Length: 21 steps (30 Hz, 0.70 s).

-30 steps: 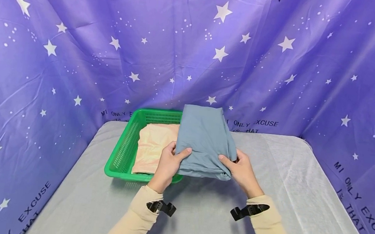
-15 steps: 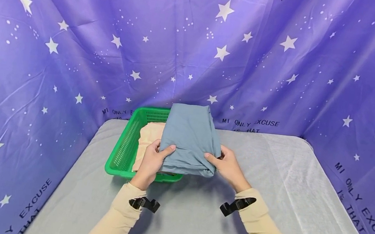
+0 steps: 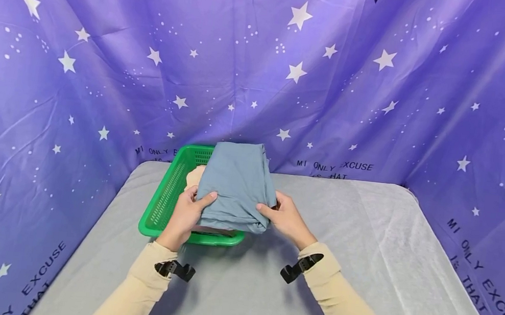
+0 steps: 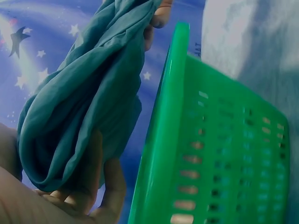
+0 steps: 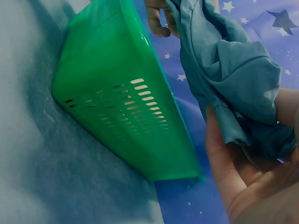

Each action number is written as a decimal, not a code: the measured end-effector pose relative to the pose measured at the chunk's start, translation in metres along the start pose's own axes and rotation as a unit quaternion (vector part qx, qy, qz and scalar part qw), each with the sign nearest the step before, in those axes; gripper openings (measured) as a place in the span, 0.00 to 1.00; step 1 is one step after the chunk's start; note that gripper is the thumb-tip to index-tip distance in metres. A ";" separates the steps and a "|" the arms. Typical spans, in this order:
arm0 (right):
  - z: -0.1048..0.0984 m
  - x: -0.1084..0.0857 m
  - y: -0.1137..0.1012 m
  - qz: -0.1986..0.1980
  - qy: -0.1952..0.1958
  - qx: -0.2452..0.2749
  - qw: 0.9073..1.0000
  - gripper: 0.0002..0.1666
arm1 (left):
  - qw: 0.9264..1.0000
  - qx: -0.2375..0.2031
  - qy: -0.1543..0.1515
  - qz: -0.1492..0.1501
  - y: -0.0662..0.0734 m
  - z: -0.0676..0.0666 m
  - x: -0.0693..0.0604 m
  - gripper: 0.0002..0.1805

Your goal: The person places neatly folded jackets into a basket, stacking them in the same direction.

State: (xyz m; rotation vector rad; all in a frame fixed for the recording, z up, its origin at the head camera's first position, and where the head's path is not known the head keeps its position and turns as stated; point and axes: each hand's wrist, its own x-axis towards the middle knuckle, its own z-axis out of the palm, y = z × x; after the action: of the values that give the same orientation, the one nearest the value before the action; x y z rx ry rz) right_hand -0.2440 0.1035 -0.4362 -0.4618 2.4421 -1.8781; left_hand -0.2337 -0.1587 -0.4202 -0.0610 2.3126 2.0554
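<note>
A folded blue-grey cloth garment (image 3: 238, 184) is held above the green plastic basket (image 3: 145, 229). My left hand (image 3: 185, 217) grips its near left side, thumb on top and fingers underneath. At the near right side my right hand (image 3: 289, 220) pinches it the same way. The left wrist view shows the garment's folded layers (image 4: 84, 98) above the basket rim (image 4: 163, 116). From the right wrist, the garment (image 5: 233, 74) is seen raised beside the slotted basket wall (image 5: 135, 107). A peach folded cloth (image 3: 193, 178) lies in the basket, mostly hidden beneath the garment.
Basket and hands are over a table with a grey cover (image 3: 363, 251). A purple curtain (image 3: 262, 66) printed with stars and lettering stands behind the table and along both sides.
Both hands have carried the blue-grey garment leftward, from the basket's right side to over it. It now covers most of the peach cloth. The basket has stayed in place.
</note>
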 end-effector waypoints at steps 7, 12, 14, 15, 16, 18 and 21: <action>0.015 0.013 -0.001 0.013 0.005 -0.012 1.000 0.18 | 1.000 0.011 -0.007 -0.013 0.000 -0.016 0.008 0.22; 0.023 0.023 -0.002 0.040 0.000 -0.031 0.999 0.17 | 0.999 0.021 -0.010 -0.036 0.001 -0.026 0.015 0.22; 0.026 0.027 -0.003 0.054 0.000 -0.040 0.998 0.16 | 0.998 0.031 -0.019 -0.042 0.001 -0.030 0.018 0.24; 0.027 0.029 -0.003 0.060 -0.001 -0.043 0.997 0.17 | 0.998 0.036 -0.024 -0.045 0.001 -0.031 0.020 0.24; 0.028 0.031 -0.004 0.067 -0.001 -0.047 0.997 0.17 | 0.998 0.041 -0.028 -0.049 0.000 -0.033 0.021 0.25; 0.029 0.035 -0.008 0.081 -0.005 -0.051 0.995 0.17 | 0.996 0.058 -0.033 -0.059 -0.001 -0.036 0.025 0.26; 0.031 0.039 -0.013 0.100 -0.017 -0.046 0.994 0.16 | 0.993 0.076 -0.035 -0.079 -0.002 -0.042 0.030 0.28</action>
State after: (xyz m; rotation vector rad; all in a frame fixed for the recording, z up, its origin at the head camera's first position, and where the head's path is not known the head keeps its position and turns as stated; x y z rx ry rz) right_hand -0.2720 0.0611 -0.4259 -0.2398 2.4570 -1.6728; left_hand -0.2638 -0.2003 -0.4191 -0.1581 2.3314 1.7747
